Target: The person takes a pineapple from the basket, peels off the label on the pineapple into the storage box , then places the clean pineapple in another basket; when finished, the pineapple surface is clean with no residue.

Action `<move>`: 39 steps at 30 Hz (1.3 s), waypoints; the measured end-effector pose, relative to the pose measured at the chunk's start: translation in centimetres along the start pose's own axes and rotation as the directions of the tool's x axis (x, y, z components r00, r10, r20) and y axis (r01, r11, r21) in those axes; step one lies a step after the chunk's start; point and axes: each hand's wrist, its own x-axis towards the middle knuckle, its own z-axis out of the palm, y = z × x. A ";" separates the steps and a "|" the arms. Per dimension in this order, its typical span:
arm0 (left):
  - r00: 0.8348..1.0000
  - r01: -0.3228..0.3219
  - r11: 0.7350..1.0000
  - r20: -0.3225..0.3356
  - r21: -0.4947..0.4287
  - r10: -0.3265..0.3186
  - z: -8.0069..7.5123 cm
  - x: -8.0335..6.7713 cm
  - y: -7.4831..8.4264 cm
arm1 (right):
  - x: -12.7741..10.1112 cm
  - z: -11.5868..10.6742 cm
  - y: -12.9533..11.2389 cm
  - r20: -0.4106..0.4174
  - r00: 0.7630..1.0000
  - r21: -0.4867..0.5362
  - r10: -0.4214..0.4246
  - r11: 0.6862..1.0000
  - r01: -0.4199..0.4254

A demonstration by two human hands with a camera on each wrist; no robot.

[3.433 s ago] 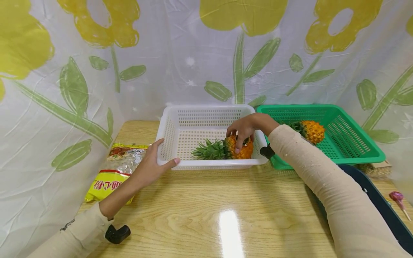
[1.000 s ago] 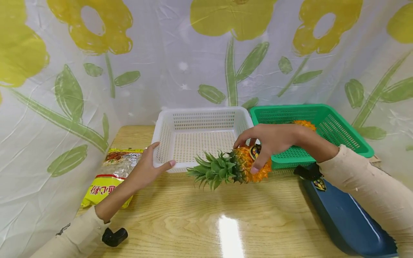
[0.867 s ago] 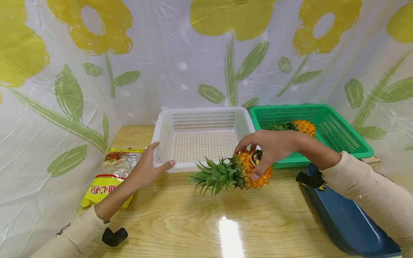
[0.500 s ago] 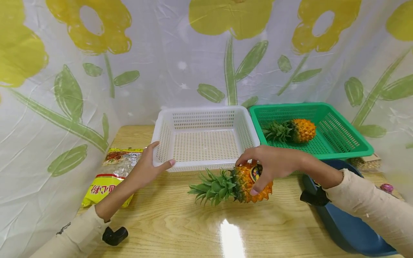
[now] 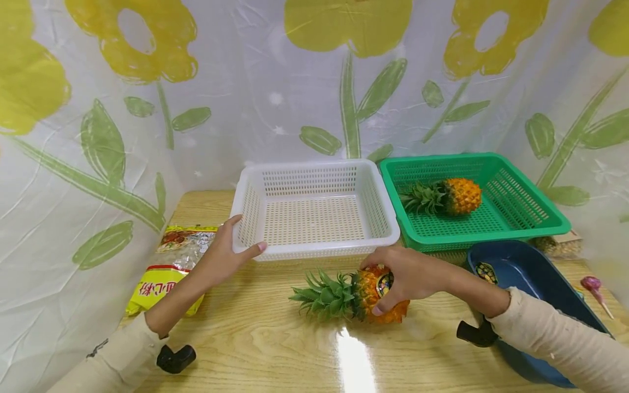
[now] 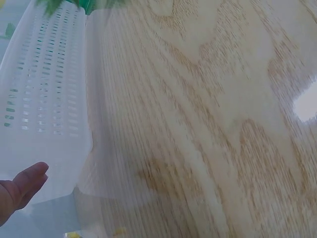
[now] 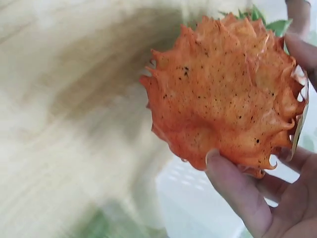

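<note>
Our right hand [image 5: 405, 273] has its fingers and thumb curled round the orange body of a pineapple [image 5: 366, 293], which lies on its side on the wooden table [image 5: 275, 338], just in front of the white basket [image 5: 314, 248]. Its green crown points toward our left side. From the right wrist view we mostly see the fruit's spiky bottom end, with our thumb [image 7: 237, 196] pressed under it.

Our left hand [image 5: 223, 256] sits at the white basket's near left corner, thumb along the front rim and fingers up the side wall, so it's gripping that corner. The left wrist view only shows a fingertip against the basket's mesh wall.

Working outward from the white basket: it's got nothing in it that we can see. Touching its right side is a green basket [image 5: 535, 232] with a second pineapple [image 5: 444, 196] lying inside. In front of the green one, to the right of our right hand, there's a dark blue tub [image 5: 550, 284] with a small round sticker on its floor. Left of the white basket, a yellow snack bag [image 5: 167, 267] lies flat. Over past the tub there's a pink lollipop [image 5: 594, 286]. Behind everything hangs a flower-print curtain [image 5: 314, 82].
</note>
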 end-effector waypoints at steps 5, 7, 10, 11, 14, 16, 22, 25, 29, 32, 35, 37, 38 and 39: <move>1.000 -0.002 1.000 -0.003 -0.003 0.002 -0.2 0.1 -0.1 | 0.4 1.2 0.3 -0.046 0.999 -0.027 0.028 0.999 -0.029; 1.000 0.003 1.000 -0.003 -0.005 -0.003 -0.2 0.2 -0.1 | 0.6 1.4 0.4 -0.058 0.998 -0.023 0.035 0.999 -0.037; 1.000 -0.002 1.000 0.002 -0.008 0.002 -0.2 0.2 -0.2 | 0.8 1.6 0.4 -0.071 0.997 -0.017 0.043 0.999 -0.044; 1.000 -0.005 1.000 0.002 -0.009 0.005 -0.2 0.2 -0.2 | 0.8 1.6 0.4 -0.073 0.996 -0.012 0.045 0.999 -0.046; 1.000 -0.022 1.000 0.002 -0.006 0.022 -0.1 0.2 -0.1 | 0.9 1.7 0.6 -0.077 0.996 0.000 0.050 0.999 -0.050; 1.000 -0.026 1.000 -0.007 0.012 0.026 -0.1 0.2 -0.1 | 0.9 1.8 0.8 -0.078 0.996 0.012 0.051 0.999 -0.050; 0.998 0.011 0.996 -0.068 0.093 -0.005 -0.3 -0.1 0.4 | 0.9 2.0 1.0 -0.083 0.995 0.030 0.050 0.998 -0.048; 0.993 0.015 0.993 -0.116 0.114 -0.002 -0.5 -0.4 0.8 | 0.9 2.1 1.1 -0.092 0.994 0.044 0.054 0.998 -0.050; 0.987 -0.010 0.993 -0.158 0.118 0.029 -0.8 -0.8 1.5 | 1.0 2.3 1.3 -0.099 0.993 0.059 0.059 0.997 -0.054; 0.984 -0.037 0.993 -0.167 0.111 0.056 -0.8 -1.1 1.9 | 1.0 2.4 1.5 -0.100 0.993 0.070 0.057 0.996 -0.050; 0.979 -0.088 0.993 -0.179 0.085 0.102 -0.6 -1.4 2.1 | 1.0 2.5 1.6 -0.103 0.994 0.074 0.047 0.996 -0.039; 0.973 -0.126 0.990 -0.185 0.062 0.135 -0.2 -1.8 2.4 | 1.0 2.6 1.7 -0.108 0.994 0.074 0.036 0.997 -0.028; 0.969 -0.153 0.987 -0.188 0.050 0.160 0.0 -2.0 2.6 | 1.0 2.6 1.7 -0.110 0.993 0.073 0.031 0.997 -0.023; 0.965 -0.179 0.983 -0.188 0.043 0.184 0.3 -2.3 2.9 | 1.0 2.6 1.8 -0.112 0.993 0.071 0.026 0.997 -0.018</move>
